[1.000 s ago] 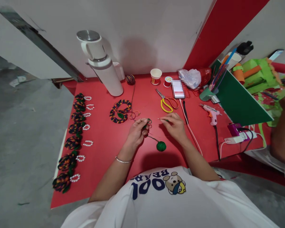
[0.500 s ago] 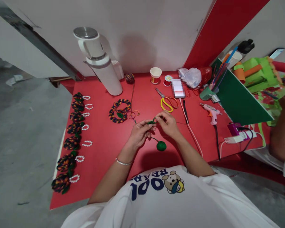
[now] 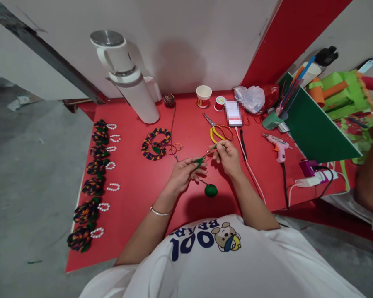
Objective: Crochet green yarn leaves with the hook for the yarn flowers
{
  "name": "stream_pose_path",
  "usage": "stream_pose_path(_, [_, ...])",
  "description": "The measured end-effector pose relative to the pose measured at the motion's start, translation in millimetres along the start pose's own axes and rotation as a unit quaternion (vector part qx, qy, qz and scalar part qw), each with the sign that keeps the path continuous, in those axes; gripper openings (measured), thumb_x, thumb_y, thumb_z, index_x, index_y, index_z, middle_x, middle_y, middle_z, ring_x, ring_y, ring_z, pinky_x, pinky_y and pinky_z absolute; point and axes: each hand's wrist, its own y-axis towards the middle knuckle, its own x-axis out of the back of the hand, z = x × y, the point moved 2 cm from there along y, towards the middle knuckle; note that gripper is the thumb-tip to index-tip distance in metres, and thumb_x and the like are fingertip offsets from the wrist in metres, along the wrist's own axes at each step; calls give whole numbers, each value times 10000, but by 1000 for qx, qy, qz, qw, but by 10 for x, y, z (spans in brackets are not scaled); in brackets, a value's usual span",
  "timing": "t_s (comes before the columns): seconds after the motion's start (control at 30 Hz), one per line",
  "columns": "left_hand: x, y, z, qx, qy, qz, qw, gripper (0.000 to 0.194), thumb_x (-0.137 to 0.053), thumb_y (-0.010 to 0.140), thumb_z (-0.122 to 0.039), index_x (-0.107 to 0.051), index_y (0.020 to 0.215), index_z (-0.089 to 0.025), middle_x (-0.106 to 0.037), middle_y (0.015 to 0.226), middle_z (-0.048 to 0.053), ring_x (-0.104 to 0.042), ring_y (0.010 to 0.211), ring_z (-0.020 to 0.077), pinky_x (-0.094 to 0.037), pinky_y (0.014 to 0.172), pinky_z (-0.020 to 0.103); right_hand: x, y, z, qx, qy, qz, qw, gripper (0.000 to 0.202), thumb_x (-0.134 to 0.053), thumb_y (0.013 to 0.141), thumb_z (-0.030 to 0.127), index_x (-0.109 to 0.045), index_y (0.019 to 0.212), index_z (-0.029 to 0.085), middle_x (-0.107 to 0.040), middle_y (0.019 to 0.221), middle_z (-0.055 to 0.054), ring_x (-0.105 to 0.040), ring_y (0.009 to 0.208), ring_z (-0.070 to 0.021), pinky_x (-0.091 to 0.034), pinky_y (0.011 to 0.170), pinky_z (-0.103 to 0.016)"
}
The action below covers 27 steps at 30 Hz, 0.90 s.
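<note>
My left hand pinches a small piece of looped green yarn work between thumb and fingers. To its right, my right hand is closed on a green yarn strand at the fingertips. Something thin and shiny shows between the two hands, too small to name for sure. A ball of green yarn rests on the red table below the hands, with its strand leading up to my left hand. Left of the hands lies a braided multicoloured yarn loop with a green leaf shape in it.
Yarn flowers with white bead loops line the left edge. Farther back stand a white thermos, paper cup and thread spool. Scissors, a phone and a pink glue gun lie rightward, near a green divider.
My right hand has moved to the right and turned, away from my left hand, drawing the green strand out. The left hand stays nearly in place, with the yarn work showing more.
</note>
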Motion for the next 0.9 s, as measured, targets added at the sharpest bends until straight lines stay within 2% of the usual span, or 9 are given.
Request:
stream_pose_path(0.1, [6, 1, 17, 6, 20, -1, 1000, 444, -848, 698, -295, -673, 1054, -96, -795, 877, 157, -767, 620, 243, -519, 374, 223, 40, 62, -66, -41, 92, -27, 994, 471, -715, 789, 664, -490, 876, 260, -732, 859, -11, -614, 595, -107, -395, 428, -187])
stream_pose_path(0.27, [-13, -17, 8, -6, 67, -14, 998, 407, -887, 651, -386, -678, 862, -107, -780, 791, 137, -742, 578, 220, -486, 351, 212, 136, 133, -106, -69, 187, -51, 979, 432, -772, 792, 556, -458, 876, 272, -625, 732, 44, -638, 670, -120, -433, 446, -164])
stream_pose_path(0.37, [-20, -37, -10, -32, 100, -46, 993, 400, -893, 644, -414, -717, 841, -114, -748, 686, 86, -673, 493, 158, -416, 323, 183, 161, 140, -94, -77, 201, -38, 976, 407, -753, 822, 526, -433, 846, 276, -511, 657, 62, -598, 641, -121, -432, 451, -168])
stream_pose_path(0.43, [-16, -45, -17, -48, 119, -67, 989, 402, -888, 658, -422, -742, 870, -112, -719, 623, 56, -606, 432, 119, -387, 320, 180, 146, 123, -91, -66, 190, -29, 979, 413, -747, 821, 552, -444, 837, 272, -490, 654, 74, -493, 538, -92, -430, 454, -185])
stream_pose_path(0.5, [-5, -45, -23, -65, 125, -82, 987, 407, -885, 663, -422, -745, 885, -112, -703, 588, 40, -557, 390, 101, -383, 324, 188, 102, 85, -97, -43, 145, -9, 988, 406, -744, 807, 582, -495, 845, 264, -518, 668, 77, -406, 484, -71, -426, 465, -205])
stream_pose_path(0.6, [19, -34, -34, -92, 125, -98, 983, 399, -895, 635, -401, -719, 861, -122, -692, 560, 29, -546, 370, 110, -398, 333, 205, 3, -2, -117, 2, -14, 38, 999, 370, -766, 779, 552, -634, 932, 242, -635, 752, 38, -487, 553, -84, -451, 541, -230])
stream_pose_path(0.73, [45, -34, -64, -104, 140, -112, 978, 366, -875, 640, -366, -713, 856, -120, -699, 565, 52, -631, 437, 155, -416, 355, 201, -107, -98, -152, 56, -210, 117, 969, 278, -750, 816, 454, -762, 959, 216, -751, 833, -15, -620, 701, -128, -471, 660, -254])
stream_pose_path(0.8, [54, -42, -90, -111, 137, -116, 978, 341, -864, 638, -334, -711, 854, -120, -714, 599, 61, -670, 492, 169, -442, 376, 202, -122, -115, -164, 65, -254, 137, 955, 241, -702, 859, 432, -781, 851, 205, -731, 728, -4, -601, 653, -125, -434, 630, -252])
stream_pose_path(0.9, [70, -52, -131, -126, 122, -117, 978, 319, -858, 621, -283, -702, 849, -123, -725, 640, 59, -697, 548, 178, -481, 407, 212, -105, -113, -167, 41, -244, 138, 959, 287, -672, 878, 441, -765, 777, 189, -683, 627, 8, -548, 575, -116, -385, 575, -250])
